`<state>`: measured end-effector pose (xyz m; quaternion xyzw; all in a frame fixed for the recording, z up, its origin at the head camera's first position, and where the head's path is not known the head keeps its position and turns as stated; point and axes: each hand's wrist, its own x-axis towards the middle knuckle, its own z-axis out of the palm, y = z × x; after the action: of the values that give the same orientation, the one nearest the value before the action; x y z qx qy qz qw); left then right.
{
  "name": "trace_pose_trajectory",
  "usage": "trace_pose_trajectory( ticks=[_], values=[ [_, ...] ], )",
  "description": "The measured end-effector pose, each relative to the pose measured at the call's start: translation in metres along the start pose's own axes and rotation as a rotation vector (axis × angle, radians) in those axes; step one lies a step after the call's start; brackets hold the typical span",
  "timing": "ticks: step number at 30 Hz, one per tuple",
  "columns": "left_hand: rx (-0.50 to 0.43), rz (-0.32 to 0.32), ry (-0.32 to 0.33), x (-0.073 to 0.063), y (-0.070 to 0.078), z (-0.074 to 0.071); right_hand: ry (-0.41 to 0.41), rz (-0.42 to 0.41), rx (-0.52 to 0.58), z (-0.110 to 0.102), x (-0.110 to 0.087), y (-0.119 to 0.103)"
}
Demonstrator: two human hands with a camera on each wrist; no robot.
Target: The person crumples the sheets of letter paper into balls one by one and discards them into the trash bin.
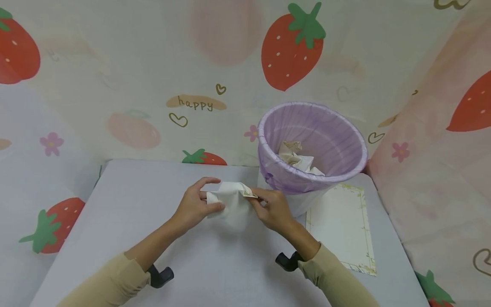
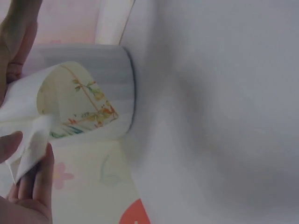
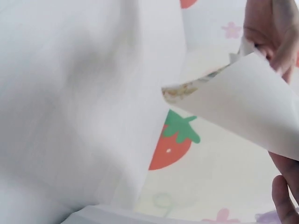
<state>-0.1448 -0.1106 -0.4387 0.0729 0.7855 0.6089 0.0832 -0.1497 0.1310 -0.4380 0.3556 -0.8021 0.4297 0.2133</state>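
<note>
A sheet of paper is held in the air over the table between both hands, bent and partly crumpled. Its printed floral border shows on the curled part in the left wrist view, while the plain white back faces the right wrist camera. My left hand pinches the sheet's left end between thumb and fingers. At the other end, my right hand grips a folded edge beside the bin.
A bin with a purple liner stands at the back right, with several crumpled papers inside. Another floral-bordered sheet lies flat on the white table, right of and partly behind the bin. Strawberry-print cloth hangs around the table.
</note>
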Motion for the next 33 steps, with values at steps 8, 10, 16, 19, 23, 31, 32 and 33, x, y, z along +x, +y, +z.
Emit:
trace_pose_trajectory(
  ticks=[8, 10, 16, 19, 23, 31, 32, 33],
  values=[
    [-0.135, 0.051, -0.176, -0.006, 0.009, -0.006, 0.06, -0.081, -0.073, -0.001, -0.001, 0.009],
    [-0.122, 0.065, -0.184, -0.008, 0.011, -0.006, 0.068, -0.123, -0.145, -0.002, 0.0, 0.009],
    [0.069, 0.191, -0.145, -0.011, 0.019, 0.005, 0.046, -0.234, -0.361, 0.002, -0.003, 0.012],
    [0.157, 0.248, -0.093, -0.011, 0.02, 0.01, 0.043, -0.27, -0.406, 0.004, -0.005, 0.014],
    [0.084, 0.222, -0.094, -0.011, 0.016, 0.014, 0.042, -0.291, -0.484, 0.005, -0.003, 0.011],
    [-0.223, 0.106, -0.192, -0.016, 0.014, 0.015, 0.035, -0.298, -0.589, 0.005, -0.002, 0.007],
    [-0.262, 0.099, -0.202, -0.016, 0.013, 0.015, 0.04, -0.293, -0.584, 0.005, -0.002, 0.007],
    [-0.29, 0.093, -0.208, -0.016, 0.012, 0.015, 0.043, -0.288, -0.575, 0.004, -0.001, 0.007]
  ],
)
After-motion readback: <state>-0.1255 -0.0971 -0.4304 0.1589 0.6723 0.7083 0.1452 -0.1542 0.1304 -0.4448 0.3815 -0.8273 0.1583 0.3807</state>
